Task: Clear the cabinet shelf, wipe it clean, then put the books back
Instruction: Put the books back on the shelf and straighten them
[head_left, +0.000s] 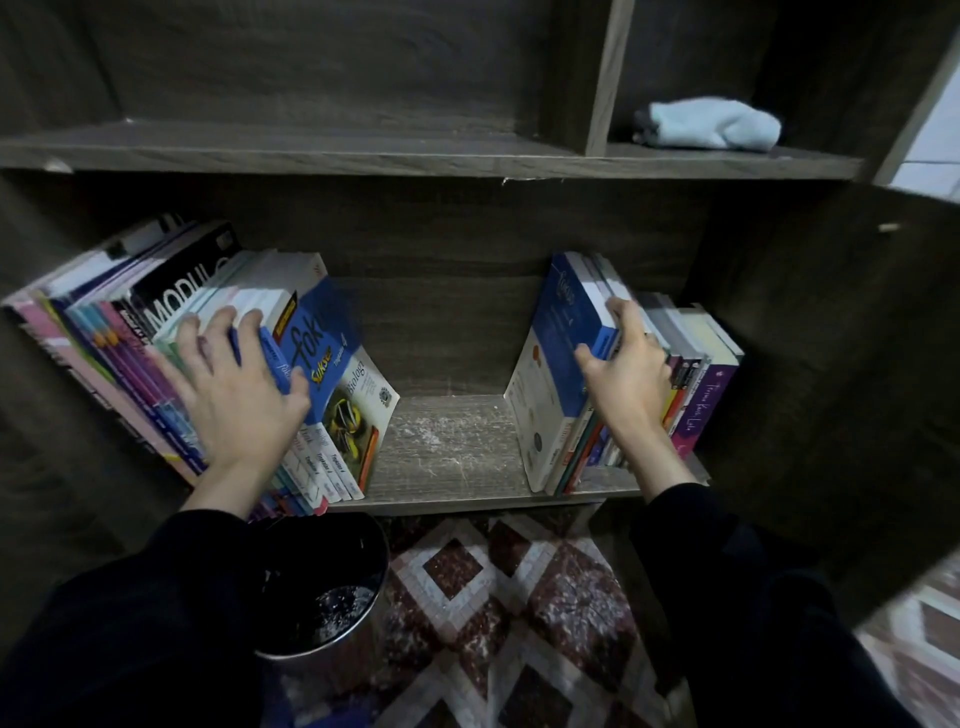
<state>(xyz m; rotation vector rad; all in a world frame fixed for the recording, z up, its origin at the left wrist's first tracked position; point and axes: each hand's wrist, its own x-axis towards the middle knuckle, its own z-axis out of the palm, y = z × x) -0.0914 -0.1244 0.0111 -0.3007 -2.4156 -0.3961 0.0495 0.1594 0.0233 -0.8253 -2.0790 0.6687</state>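
Books stand in two leaning groups on the lower shelf (447, 441) of a dark wooden cabinet, with a bare, dusty gap of shelf board between them. The left group (130, 332) tilts to the left; the right group (696, 358) tilts to the right.

The hands are well apart, one on each group. The left hand (239, 384) grips the blue Fokus book (322, 338) at the inner end of the left group – fingers curled over the top edges, thumb pressed on the front cover. This book is blurred. Just beside it a Biology book (358, 410) faces the gap.

The right hand (626, 369) clamps the blue-covered book (566, 322) at the inner end of the right group, thumb on its cover and fingers hooked over the tops of the pages. Both arms wear dark sleeves.

On the shelf above, in the right compartment, a pale blue cloth (711, 124) lies bunched up – well apart from either hand.

Below the shelf a dark round bucket (322, 587) sits on the floor (519, 597), something glinting inside it. The floor is tiled in red and white diamonds. The cabinet door (857, 389) hangs open at the right.
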